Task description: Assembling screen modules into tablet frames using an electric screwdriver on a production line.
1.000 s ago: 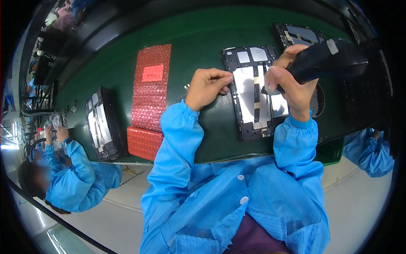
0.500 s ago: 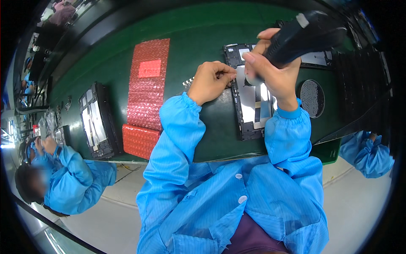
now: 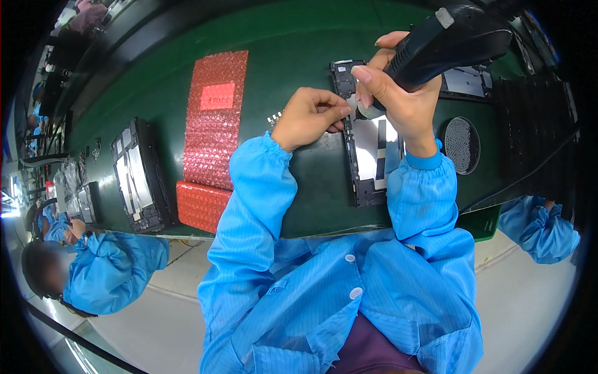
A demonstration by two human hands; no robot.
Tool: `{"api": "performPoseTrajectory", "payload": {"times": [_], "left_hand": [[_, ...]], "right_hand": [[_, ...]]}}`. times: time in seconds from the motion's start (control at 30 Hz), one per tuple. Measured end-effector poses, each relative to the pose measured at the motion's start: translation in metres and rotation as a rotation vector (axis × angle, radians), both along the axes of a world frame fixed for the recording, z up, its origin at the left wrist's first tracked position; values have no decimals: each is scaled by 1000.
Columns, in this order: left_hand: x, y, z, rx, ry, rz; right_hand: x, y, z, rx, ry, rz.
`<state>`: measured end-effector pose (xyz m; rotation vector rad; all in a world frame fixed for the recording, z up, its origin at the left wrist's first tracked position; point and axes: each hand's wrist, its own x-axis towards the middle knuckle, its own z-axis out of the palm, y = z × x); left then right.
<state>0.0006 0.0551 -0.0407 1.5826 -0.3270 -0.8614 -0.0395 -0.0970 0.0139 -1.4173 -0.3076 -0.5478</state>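
My right hand (image 3: 408, 103) is wrapped round a black electric screwdriver (image 3: 455, 47), its body slanting to the upper right. The tool's pale tip end points down over a black-framed device panel (image 3: 367, 146) with silver sheets and a dark strip. Whether the bit touches the panel is hidden by my fingers. At the panel's left edge, my left hand (image 3: 311, 118) is closed, thumb and fingertips pinched together. Anything in that pinch is too small to make out. Beside my left wrist lies a row of small pale pieces (image 3: 275, 118), partly covered by the hand.
Red bubble wrap (image 3: 215, 134) and a folded red packet (image 3: 202, 204) lie left on the green bench (image 3: 280, 62). Farther left sits a stack of similar panels (image 3: 140, 177). A round dish of small parts (image 3: 462, 144) stands right. Co-workers in blue (image 3: 118, 268) sit on both sides.
The screwdriver and my right hand have shifted slightly up and left over the panel. My left hand keeps its pinch at the edge. The left co-worker's hands have lowered.
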Motion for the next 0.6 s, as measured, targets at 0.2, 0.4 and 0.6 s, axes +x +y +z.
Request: {"api": "performPoseTrajectory", "payload": {"times": [0.2,0.4,0.6], "left_hand": [[-3,-5,-12,-82,-196,91],[-1,-2,-11,-92,-135,58],[3,1,-10,-107,-24,21]], "right_hand": [[2,3,-1,2,6,1],[8,-1,-9,-195,-50,1],[7,3,-9,-69,-50,42]]}}
